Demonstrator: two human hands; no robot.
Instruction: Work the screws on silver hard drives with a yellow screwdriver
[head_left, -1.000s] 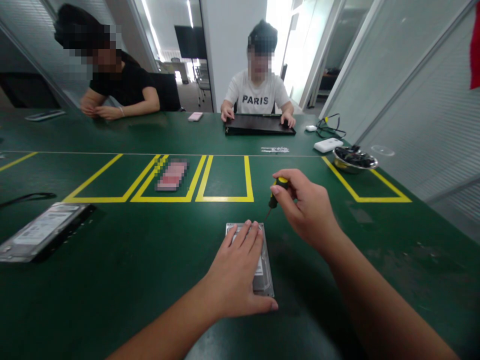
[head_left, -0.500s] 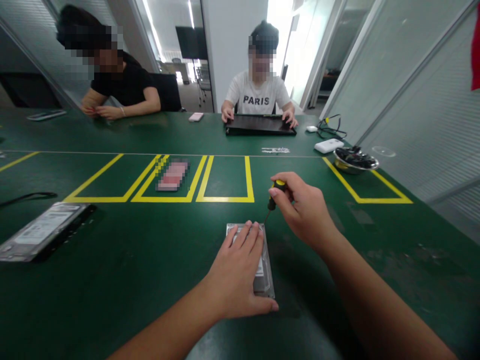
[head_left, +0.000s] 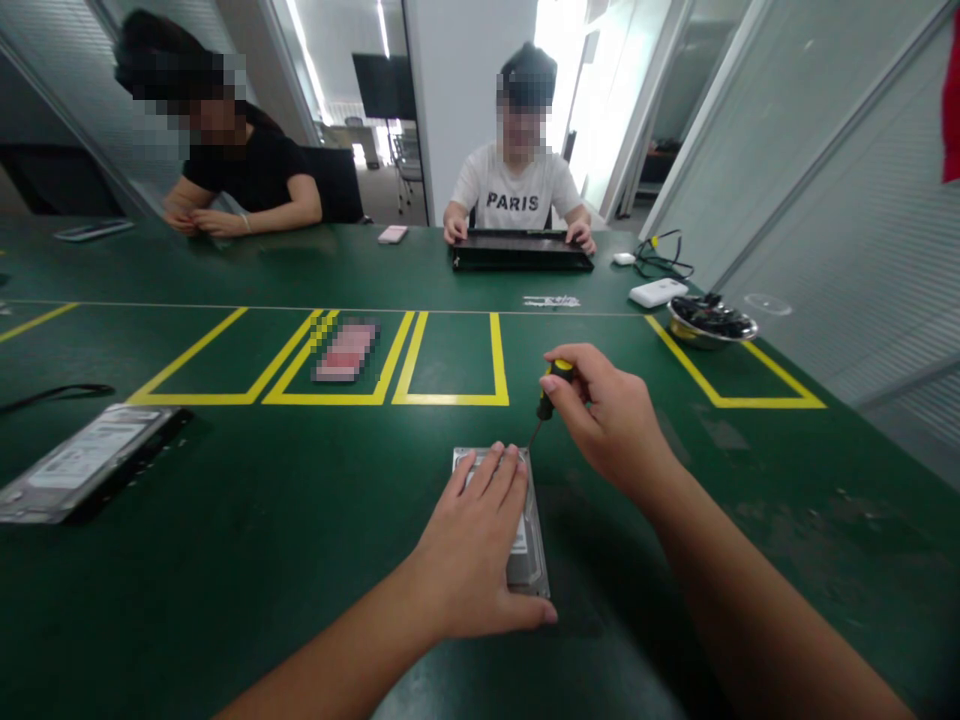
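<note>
A silver hard drive (head_left: 534, 560) with a white label lies on the green table in front of me. My left hand (head_left: 480, 550) rests flat over it, fingers stretched toward its far end and thumb out at the near right corner, hiding most of the label. In my right hand (head_left: 611, 410) is a screwdriver (head_left: 556, 376) with a black and yellow handle, gripped between thumb and fingers. It slants down to the left, its thin shaft meeting the drive's far right corner. Whether the tip sits in a screw is too small to tell.
Another hard drive (head_left: 94, 450) lies at the left. Yellow tape frames (head_left: 450, 399) mark the table, one around a pinkish blurred item (head_left: 346, 352). A metal bowl of dark parts (head_left: 711, 325) stands right. Across the table, one person holds a black panel (head_left: 523, 258); another sits left.
My two hands, the screwdriver and the drive stay almost in place. Across the table, the person in white has tilted the black panel slightly.
</note>
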